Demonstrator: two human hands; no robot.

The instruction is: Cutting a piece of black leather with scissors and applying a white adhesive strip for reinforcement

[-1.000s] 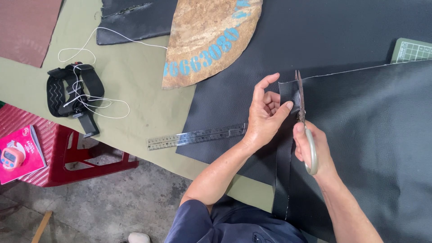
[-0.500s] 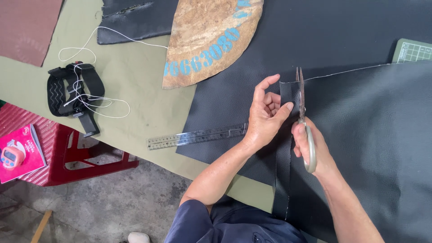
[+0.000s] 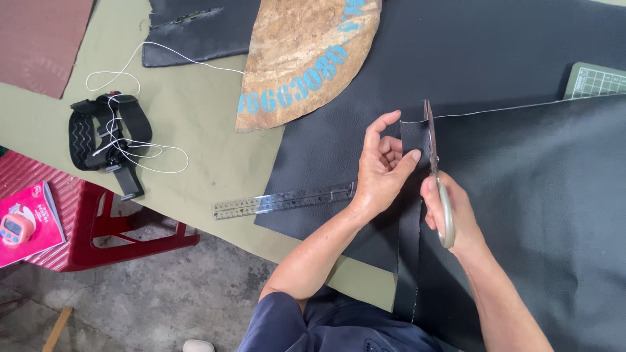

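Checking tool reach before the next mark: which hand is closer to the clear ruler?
Left. The left hand pinches the narrow black strip just right of the clear ruler, almost at its end. The right hand holds the scissors farther right.

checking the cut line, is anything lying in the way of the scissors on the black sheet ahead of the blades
Nothing visible does. The scissors in the right hand point up a strip of black sheet pinched by the left hand, whose fingers sit left of the blades. The clear ruler lies further left, off the line.
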